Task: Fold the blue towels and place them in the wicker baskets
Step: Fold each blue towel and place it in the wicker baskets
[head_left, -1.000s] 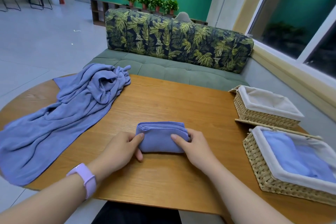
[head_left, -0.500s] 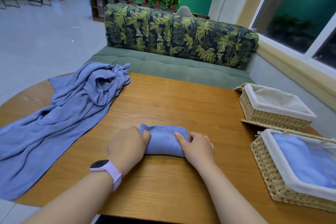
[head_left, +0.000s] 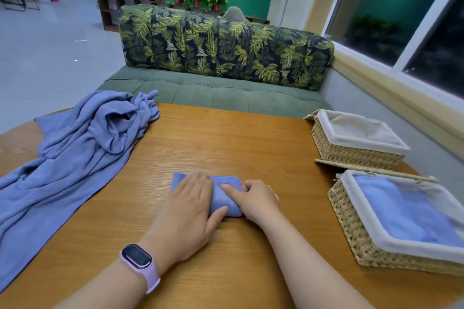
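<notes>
— Where's the folded towel (head_left: 224,197)?
— Mid-bench (head_left: 226,143), under the flat left hand (head_left: 187,211); right hand (head_left: 254,199) fingers pinch its edge.
— Around it?
— Loose towels (head_left: 75,155) left; near basket (head_left: 391,223) and far basket (head_left: 356,140) right, apart.

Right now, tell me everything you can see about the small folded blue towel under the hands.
The folded blue towel is a small, thick, soft-looking bundle of blue cloth with a stitched hem showing along its far edge. It lies flat on the wooden table, near the front middle, apart from both wicker baskets. The left hand lies flat over its left part, fingers straight and thumb against the near edge. The right hand is at its right end, index finger on top, the other fingers curled.
</notes>
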### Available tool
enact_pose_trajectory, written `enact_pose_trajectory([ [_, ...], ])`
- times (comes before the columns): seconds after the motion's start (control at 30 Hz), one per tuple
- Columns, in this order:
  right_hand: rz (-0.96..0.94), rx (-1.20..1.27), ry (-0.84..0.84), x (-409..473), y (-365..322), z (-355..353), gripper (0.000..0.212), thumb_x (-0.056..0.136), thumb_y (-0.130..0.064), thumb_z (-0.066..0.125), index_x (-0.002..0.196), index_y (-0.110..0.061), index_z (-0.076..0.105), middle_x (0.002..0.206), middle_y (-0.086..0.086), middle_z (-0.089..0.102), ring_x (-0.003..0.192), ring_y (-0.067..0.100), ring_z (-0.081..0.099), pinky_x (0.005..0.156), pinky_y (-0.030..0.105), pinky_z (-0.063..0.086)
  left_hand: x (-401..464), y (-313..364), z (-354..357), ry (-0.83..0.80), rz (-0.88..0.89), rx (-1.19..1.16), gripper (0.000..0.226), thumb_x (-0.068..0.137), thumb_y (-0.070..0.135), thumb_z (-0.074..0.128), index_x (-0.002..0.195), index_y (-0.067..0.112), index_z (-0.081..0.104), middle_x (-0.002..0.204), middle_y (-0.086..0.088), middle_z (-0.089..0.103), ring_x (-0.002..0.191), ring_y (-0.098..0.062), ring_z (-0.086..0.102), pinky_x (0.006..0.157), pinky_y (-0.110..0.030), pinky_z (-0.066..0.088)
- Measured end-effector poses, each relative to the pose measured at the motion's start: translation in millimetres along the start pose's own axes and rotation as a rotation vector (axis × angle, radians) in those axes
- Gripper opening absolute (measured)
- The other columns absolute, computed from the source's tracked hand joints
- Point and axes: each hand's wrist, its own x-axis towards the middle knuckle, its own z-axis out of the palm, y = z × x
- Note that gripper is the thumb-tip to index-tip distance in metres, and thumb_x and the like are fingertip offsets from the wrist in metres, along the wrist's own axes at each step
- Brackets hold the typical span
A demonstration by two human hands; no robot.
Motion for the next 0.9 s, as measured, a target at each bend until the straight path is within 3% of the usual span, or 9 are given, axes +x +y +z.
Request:
enact_pose_trajectory([
  [0.1,0.016,-0.005,-0.013,-1,-2,-1,0.065,0.078,-0.078,0.057,0.061,-0.018,0.037,0.061,-0.008,0.047,0.096,0.029,0.058,0.094,0.039,0.042,7,-7,1,-0.067,-0.123,-0.013,0.076,0.1,0.059,0.018,0.135,0.005,0.058,0.139,-0.014,0.059,0.133,-0.027,0.053,0.113,-0.041,0.04],
  [0.27,0.006,0.011,-0.015,-2,-2,-3,0.065,0.077,-0.078,0.057,0.06,-0.019,0.037,0.06,-0.007,0.049,0.095,0.029,0.059,0.094,0.038,0.042,19,-7,-5,-0.057,-0.341,-0.119,0.057,0.098,0.06,0.017,0.112,0.021,0.055,0.116,0.0,0.063,0.113,-0.022,0.056,0.091,-0.035,0.043],
  [0.37,0.035,0.016,-0.036,-3,-4,-3,0.064,0.076,-0.078,0.058,0.061,-0.019,0.037,0.06,-0.007,0.052,0.095,0.028,0.059,0.093,0.037,0.041,16,-7,-2,-0.043,-0.341,-0.099,0.072,0.09,0.064,0.007,0.124,0.019,0.053,0.124,0.001,0.059,0.12,-0.019,0.051,0.098,-0.032,0.04],
  [0.47,0.105,0.024,-0.1,-1,-13,-6,0.066,0.069,-0.088,0.047,0.068,-0.023,0.043,0.077,-0.006,0.063,0.104,0.029,0.062,0.098,0.04,0.042,18,-5,-4,-0.12,-0.344,-0.071,0.094,0.081,0.065,-0.005,0.14,0.013,0.047,0.144,-0.004,0.05,0.137,-0.021,0.04,0.114,-0.035,0.03],
  [0.53,0.063,-0.1,0.04,-5,-24,-8,0.066,0.071,-0.089,0.039,0.085,-0.027,0.055,0.1,-0.001,0.066,0.11,0.03,0.059,0.1,0.043,0.042,21,-3,-6,-0.198,-0.353,-0.049,0.103,0.077,0.064,-0.011,0.151,0.01,0.035,0.158,-0.007,0.036,0.148,-0.023,0.026,0.122,-0.038,0.017],
  [0.63,-0.357,-0.287,0.409,-14,-51,-2,0.057,0.089,-0.063,0.041,0.107,-0.014,0.065,0.11,0.004,0.061,0.112,0.028,0.053,0.109,0.043,0.037,25,-2,-5,-0.25,-0.335,0.0,0.092,0.085,0.064,0.0,0.156,0.011,0.025,0.161,-0.008,0.029,0.151,-0.025,0.017,0.124,-0.041,0.011],
  [0.73,-0.642,-0.215,0.106,-14,-70,16,0.044,0.096,-0.041,0.035,0.109,-0.013,0.067,0.115,0.006,0.062,0.115,0.025,0.051,0.11,0.042,0.037,22,-4,-9,-0.331,-0.261,0.06,0.075,0.097,0.054,0.025,0.16,0.014,0.011,0.165,-0.009,0.017,0.154,-0.028,0.006,0.125,-0.044,0.004],
  [0.8,-0.57,-0.112,-0.117,-12,-71,23,0.038,0.101,-0.036,0.031,0.107,-0.018,0.064,0.114,0.002,0.066,0.112,0.022,0.053,0.102,0.041,0.04,20,-4,-12,-0.337,-0.237,0.071,0.075,0.098,0.052,0.027,0.16,0.016,0.005,0.167,-0.009,0.012,0.154,-0.028,0.002,0.125,-0.043,0.002],
  [0.9,-0.51,-0.12,-0.114,-10,-64,26,0.034,0.103,-0.039,0.028,0.103,-0.023,0.059,0.113,-0.001,0.068,0.111,0.022,0.057,0.098,0.038,0.04,20,-2,-11,-0.289,-0.231,0.031,0.074,0.099,0.051,0.026,0.16,0.017,0.003,0.166,-0.007,0.012,0.154,-0.028,0.001,0.125,-0.043,0.003],
])
